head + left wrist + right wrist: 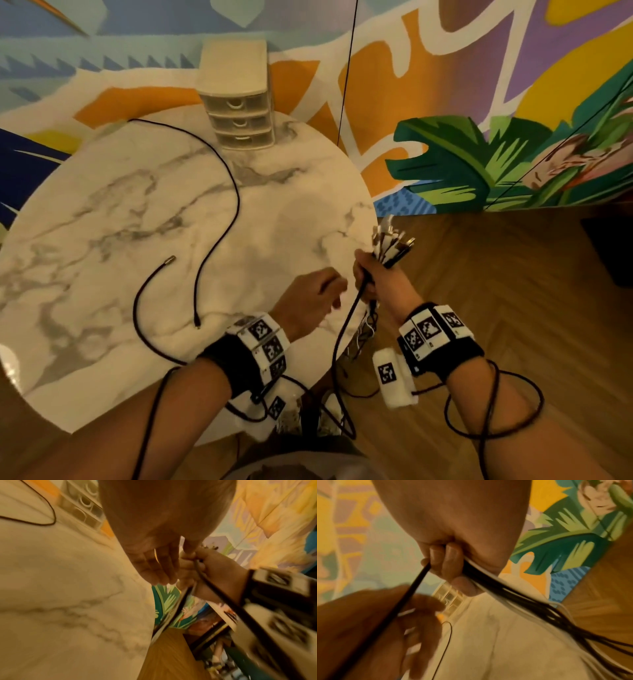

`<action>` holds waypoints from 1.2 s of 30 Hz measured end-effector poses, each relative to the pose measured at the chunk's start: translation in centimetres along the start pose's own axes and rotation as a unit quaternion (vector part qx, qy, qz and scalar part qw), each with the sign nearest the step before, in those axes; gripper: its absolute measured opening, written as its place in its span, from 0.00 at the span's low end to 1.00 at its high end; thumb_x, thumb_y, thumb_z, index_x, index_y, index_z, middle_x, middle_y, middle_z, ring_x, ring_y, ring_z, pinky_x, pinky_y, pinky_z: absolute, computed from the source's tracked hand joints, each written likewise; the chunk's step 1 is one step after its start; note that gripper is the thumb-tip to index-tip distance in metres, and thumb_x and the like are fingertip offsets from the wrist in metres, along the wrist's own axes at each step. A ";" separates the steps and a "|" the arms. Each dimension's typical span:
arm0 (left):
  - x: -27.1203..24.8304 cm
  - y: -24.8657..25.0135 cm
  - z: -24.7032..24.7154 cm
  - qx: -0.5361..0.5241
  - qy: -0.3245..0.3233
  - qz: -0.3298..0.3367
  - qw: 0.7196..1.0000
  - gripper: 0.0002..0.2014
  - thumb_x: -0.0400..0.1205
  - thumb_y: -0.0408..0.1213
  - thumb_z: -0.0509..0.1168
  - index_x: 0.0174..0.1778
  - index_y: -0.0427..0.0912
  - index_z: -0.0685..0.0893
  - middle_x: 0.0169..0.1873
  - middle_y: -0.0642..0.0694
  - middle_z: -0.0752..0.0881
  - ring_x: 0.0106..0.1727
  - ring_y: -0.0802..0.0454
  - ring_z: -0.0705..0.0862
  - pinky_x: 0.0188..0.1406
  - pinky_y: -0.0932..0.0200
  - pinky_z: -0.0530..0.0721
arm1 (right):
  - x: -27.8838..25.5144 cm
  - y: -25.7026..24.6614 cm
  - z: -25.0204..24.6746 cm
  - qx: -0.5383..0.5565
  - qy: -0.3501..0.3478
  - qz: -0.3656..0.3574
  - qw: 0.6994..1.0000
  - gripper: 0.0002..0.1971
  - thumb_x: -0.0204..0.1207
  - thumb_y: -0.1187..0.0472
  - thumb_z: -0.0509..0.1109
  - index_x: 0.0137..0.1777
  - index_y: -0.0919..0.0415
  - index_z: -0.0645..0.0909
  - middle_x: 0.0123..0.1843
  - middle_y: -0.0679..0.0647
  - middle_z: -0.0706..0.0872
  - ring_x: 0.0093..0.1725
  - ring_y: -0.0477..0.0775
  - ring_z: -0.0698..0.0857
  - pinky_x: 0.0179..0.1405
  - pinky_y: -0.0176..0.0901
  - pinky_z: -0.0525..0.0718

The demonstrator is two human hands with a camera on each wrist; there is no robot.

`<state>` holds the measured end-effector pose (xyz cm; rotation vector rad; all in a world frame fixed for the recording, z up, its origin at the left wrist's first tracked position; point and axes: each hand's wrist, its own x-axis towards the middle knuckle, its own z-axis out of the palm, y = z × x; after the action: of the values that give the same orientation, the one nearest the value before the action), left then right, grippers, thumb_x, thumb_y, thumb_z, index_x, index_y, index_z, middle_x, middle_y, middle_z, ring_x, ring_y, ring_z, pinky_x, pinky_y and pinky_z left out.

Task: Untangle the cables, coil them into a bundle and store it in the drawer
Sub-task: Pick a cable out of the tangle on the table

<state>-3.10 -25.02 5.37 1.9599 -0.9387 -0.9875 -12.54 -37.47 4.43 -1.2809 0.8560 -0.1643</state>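
My right hand (368, 274) grips a bundle of black and white cables (505, 596) past the right edge of the round marble table (137, 212). The connector ends (394, 243) stick up above the fist, and the strands hang down below it. A thicker black cable (346, 325) runs from that fist down towards my body. My left hand (334, 291) hovers just left of the right hand with relaxed fingers (159, 574), holding nothing. Two loose black cables (236, 205) (137, 308) lie on the table. A small white drawer unit (239, 116) with its drawers closed stands at the far edge.
A painted mural wall rises behind the table. Wooden floor (496, 308) lies to the right, with a dark object (609, 250) at the far right. A thin black cord (346, 75) hangs down by the wall. Wrist camera leads loop around my forearms.
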 end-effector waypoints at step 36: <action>-0.4 -4.0 -6.7 0.368 -0.207 -0.067 0.904 0.12 0.81 0.45 0.66 0.52 0.40 0.85 0.52 0.44 0.85 0.55 0.46 0.82 0.49 0.61 0.74 | -2.7 0.2 0.4 0.140 0.080 -0.014 0.987 0.25 0.85 0.58 0.59 0.23 0.64 0.67 0.23 0.59 0.79 0.17 0.54 0.76 0.22 0.41 0.77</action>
<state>3.53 -21.00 5.03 2.4989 -1.6129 -1.2836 -14.21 -35.57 5.55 -1.0263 0.9163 -0.3997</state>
